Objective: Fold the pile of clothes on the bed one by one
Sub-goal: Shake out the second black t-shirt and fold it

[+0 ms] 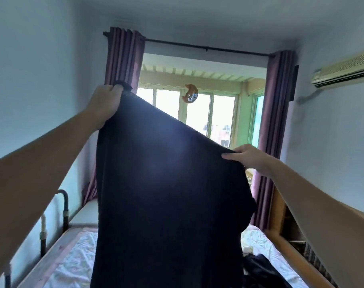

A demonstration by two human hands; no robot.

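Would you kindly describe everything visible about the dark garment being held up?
The dark garment is navy or black, of soft, plain, opaque cloth. It hangs spread out above the bed, its top edge slanting down from left to right. The left hand grips its upper left corner high up; the right hand pinches its right edge lower down. Its bottom runs out of frame.

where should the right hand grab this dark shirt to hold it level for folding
Probably the top edge's far right corner, from above. The left hand grips its corner high, while the right hand pinches the dark garment lower, leaving the edge slanted.
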